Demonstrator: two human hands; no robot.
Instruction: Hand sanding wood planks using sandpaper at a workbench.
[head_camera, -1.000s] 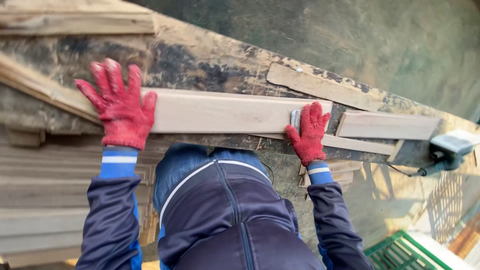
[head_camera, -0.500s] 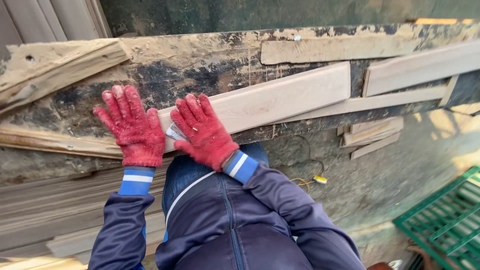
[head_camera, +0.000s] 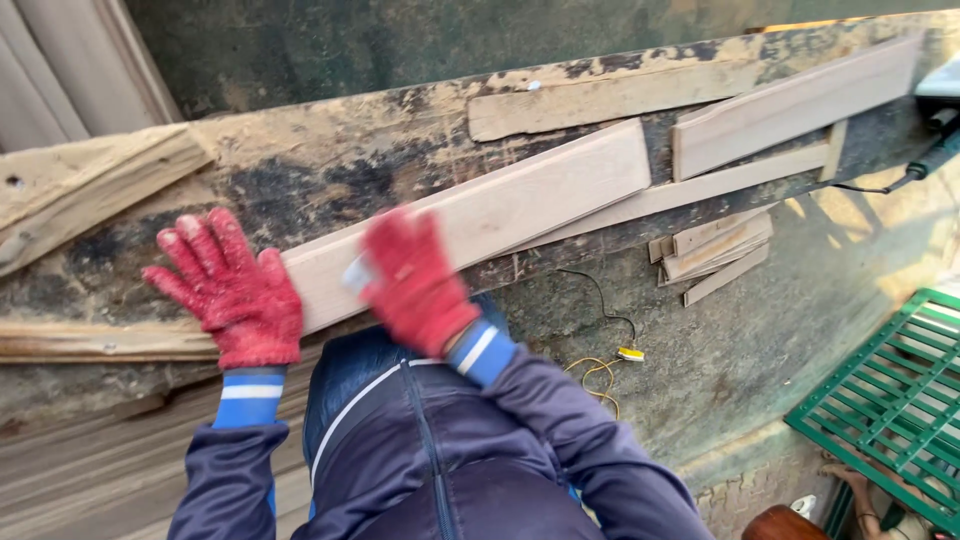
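My left hand (head_camera: 232, 292), in a red knit glove, lies open and flat, fingers spread toward eleven o'clock, palm down on the near end of the pale plank (head_camera: 480, 220); its heel sits at the plank's lower left corner, where the board meets the stained workbench (head_camera: 330, 160). My right hand (head_camera: 415, 285), gloved the same red, is blurred; it rests on top of the plank just at three o'clock from my left, and something small and pale shows at its thumb side, but I cannot tell whether the fingers are curled round it or lying loose. The plank itself runs from my hands up toward two o'clock, slanting across the bench, its far end just below a rough, chipped board (head_camera: 600, 95); beyond that end, at two to three o'clock, lie a second smooth plank (head_camera: 795, 105) and a thin strip (head_camera: 690, 190) beneath it. At nine o'clock from my left hand a weathered beam (head_camera: 95, 205) slants across the bench corner; a long worn batten (head_camera: 90, 340) lies at eight o'clock. Below the bench edge, at four o'clock, short offcuts (head_camera: 715, 250) are stacked on the ground, with a thin yellow wire (head_camera: 595, 375) nearer me; a green crate (head_camera: 890, 400) sits far out at four o'clock.
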